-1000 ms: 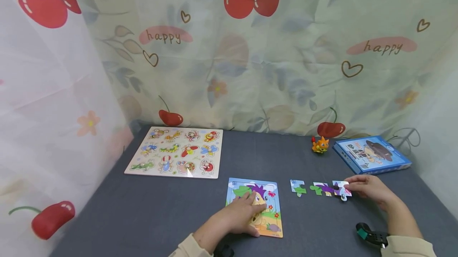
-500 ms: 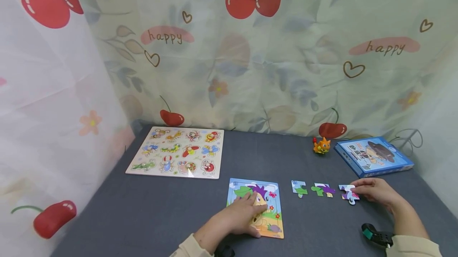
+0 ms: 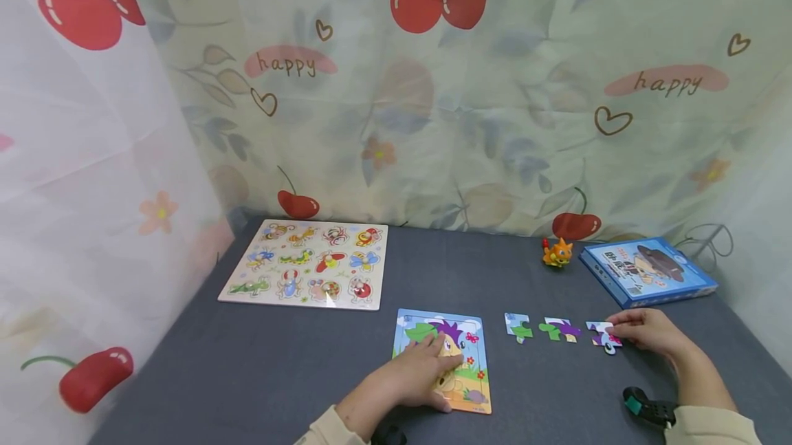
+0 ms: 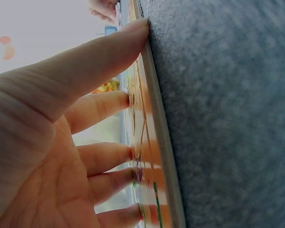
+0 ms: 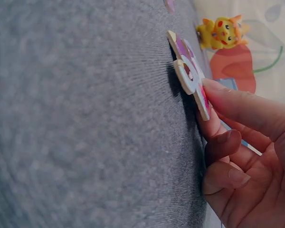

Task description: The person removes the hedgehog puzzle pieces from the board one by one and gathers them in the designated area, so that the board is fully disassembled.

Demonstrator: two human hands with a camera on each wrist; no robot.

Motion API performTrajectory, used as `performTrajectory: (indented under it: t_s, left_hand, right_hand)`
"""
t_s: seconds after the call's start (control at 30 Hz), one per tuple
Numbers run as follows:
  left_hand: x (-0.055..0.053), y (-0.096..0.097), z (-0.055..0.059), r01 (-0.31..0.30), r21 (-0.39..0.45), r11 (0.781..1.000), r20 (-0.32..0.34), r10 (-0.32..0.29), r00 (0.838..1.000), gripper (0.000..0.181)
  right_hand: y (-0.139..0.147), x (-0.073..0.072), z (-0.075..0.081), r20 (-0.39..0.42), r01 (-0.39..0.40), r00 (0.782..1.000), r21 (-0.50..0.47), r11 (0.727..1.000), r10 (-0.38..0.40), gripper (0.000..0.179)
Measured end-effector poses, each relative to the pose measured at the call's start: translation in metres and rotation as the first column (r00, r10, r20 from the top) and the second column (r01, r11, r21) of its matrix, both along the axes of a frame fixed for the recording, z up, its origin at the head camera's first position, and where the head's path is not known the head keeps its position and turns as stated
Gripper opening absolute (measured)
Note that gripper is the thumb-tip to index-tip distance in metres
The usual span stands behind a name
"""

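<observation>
My left hand (image 3: 416, 375) rests spread on a hedgehog jigsaw puzzle (image 3: 475, 380) in a thin frame, covering its left and lower part. In the left wrist view its thumb lies at the board's edge and the fingertips touch the picture. To the right, my right hand (image 3: 654, 336) pinches a white and purple puzzle piece (image 3: 599, 329) by its right end. The right wrist view has the thumb on top of this piece (image 5: 190, 76), which is tilted close over the cloth. Left of it lie a green and purple piece (image 3: 559, 329) and a blue and green piece (image 3: 518, 327).
An insect picture board (image 3: 303, 266) lies at the back left of the dark table (image 3: 247, 369). Toward the back right stand an orange toy figure (image 3: 557, 253) and a blue box (image 3: 650, 272). Printed cloth (image 3: 458, 108) hangs behind the table.
My right hand has drawn the white and purple piece slightly right and nearer, leaving a gap to the green and purple piece. My left hand stays on the puzzle.
</observation>
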State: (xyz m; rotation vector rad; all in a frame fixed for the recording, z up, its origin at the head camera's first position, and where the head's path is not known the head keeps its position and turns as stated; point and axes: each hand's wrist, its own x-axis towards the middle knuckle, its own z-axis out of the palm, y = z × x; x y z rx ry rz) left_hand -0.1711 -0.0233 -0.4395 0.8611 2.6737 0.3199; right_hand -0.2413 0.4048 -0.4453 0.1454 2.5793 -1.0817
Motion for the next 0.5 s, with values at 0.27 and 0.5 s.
performTrajectory:
  t_s: [0.27,0.5]
  left_hand:
    - [0.0010,-0.0001,0.0018,-0.003,0.001,1.000,0.004,0.003,1.000,0.072]
    - [0.0006,-0.0003,0.0013,0.001,0.002,1.000,0.004,-0.001,1.000,0.072]
  right_hand:
    - [-0.0002,0.0002,-0.0018,-0.016,0.005,1.000,0.005,1.000,-0.005,0.046]
    - [-0.0012,0.0008,-0.0026,-0.027,0.016,1.000,-0.003,1.000,-0.016,0.042]
